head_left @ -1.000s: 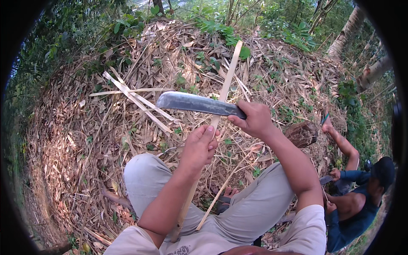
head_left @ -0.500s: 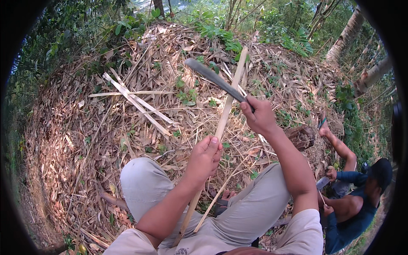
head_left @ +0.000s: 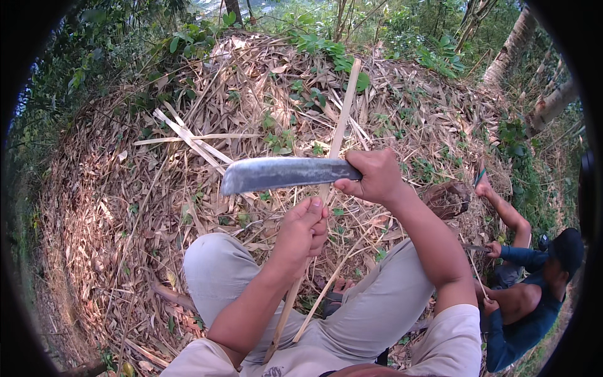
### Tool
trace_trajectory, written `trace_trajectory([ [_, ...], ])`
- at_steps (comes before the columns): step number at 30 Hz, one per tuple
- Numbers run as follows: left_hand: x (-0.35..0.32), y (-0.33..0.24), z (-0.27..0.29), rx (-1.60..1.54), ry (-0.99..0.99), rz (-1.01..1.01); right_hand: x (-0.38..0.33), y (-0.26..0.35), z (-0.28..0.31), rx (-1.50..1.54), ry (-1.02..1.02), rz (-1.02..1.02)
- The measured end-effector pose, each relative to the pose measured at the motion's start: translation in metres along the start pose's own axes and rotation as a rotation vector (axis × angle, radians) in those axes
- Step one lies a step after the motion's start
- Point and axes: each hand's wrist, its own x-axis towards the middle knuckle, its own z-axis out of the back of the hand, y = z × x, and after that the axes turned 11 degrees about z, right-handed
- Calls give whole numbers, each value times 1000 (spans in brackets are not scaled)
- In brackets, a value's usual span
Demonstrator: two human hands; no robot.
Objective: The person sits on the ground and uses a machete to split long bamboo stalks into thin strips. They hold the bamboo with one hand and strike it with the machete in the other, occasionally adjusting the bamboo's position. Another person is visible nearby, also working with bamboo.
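Note:
My left hand point(head_left: 301, 235) is closed round a long, pale bamboo strip point(head_left: 342, 119), which slants from my lap up and away past my knees. In my right hand point(head_left: 375, 177) I grip a machete point(head_left: 282, 174), its broad grey blade pointing left. The blade lies across the strip just beyond my left hand and hides part of it; whether they touch I cannot tell. The machete's handle is inside my right fist. A second thin strip point(head_left: 323, 294) leans between my legs, untouched by either hand.
Several split strips point(head_left: 195, 139) lie crossed on the dry leaf litter ahead to the left. A cut stump point(head_left: 447, 200) stands beyond my right knee. At the right a co-worker point(head_left: 524, 301) sits with a knife and a thin strip. Tree trunks point(head_left: 510, 47) rise behind.
The machete has come down toward me along the strip, and its blade has turned from slanting up-left to nearly level, broad side showing. My left hand keeps its hold.

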Motion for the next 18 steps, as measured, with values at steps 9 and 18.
trace_trajectory([
  [9,6,18,2,44,39,45,-11,-65,-5,200,-156,-591],
  [18,3,23,-16,80,93,10,-46,-154,-18,181,-288,-1071],
])
